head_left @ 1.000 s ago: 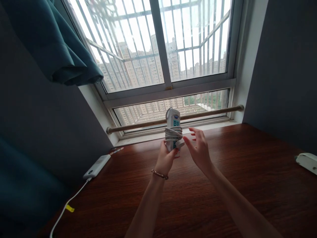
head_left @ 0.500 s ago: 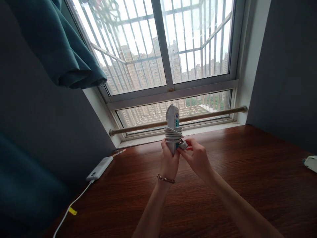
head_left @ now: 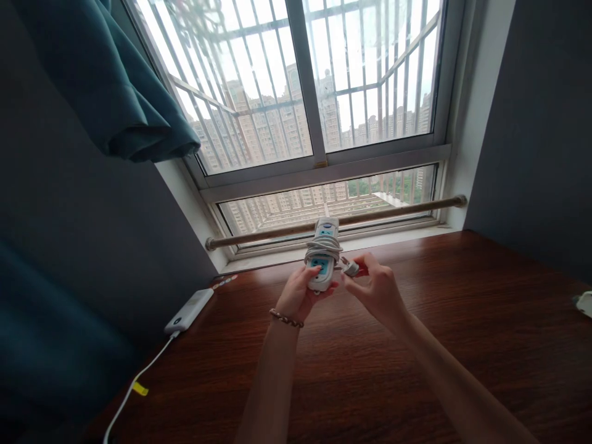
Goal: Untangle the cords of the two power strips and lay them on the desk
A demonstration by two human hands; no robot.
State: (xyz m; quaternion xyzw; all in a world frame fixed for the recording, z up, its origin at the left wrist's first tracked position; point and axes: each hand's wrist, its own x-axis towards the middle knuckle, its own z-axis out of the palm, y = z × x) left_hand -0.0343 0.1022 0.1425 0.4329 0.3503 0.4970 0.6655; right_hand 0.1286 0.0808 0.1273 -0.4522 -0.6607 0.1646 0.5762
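In my left hand point(head_left: 300, 293) lies a white power strip point(head_left: 327, 227) with blue socket faces, gripped at its near end, thumb on top. Its white cord point(head_left: 324, 248) is wound several times around the middle of the strip. Just right of the strip, the fingertips of my right hand point(head_left: 375, 283) pinch the cord's plug point(head_left: 350, 267), whose metal pins point up and to the left. Both hands are above the dark wooden tabletop point(head_left: 351, 364).
On the left edge of the tabletop is a white power bank point(head_left: 189, 310) with a white cable point(head_left: 139, 375) and a yellow tag point(head_left: 140, 388). A metal rail point(head_left: 393, 212) crosses the window ahead. A blue curtain point(head_left: 139, 117) hangs at upper left; a white object point(head_left: 584, 303) sits far right.
My left hand has turned the power strip so its socket face shows and lowered its far end. My right hand has drawn the plug slightly away to the right.
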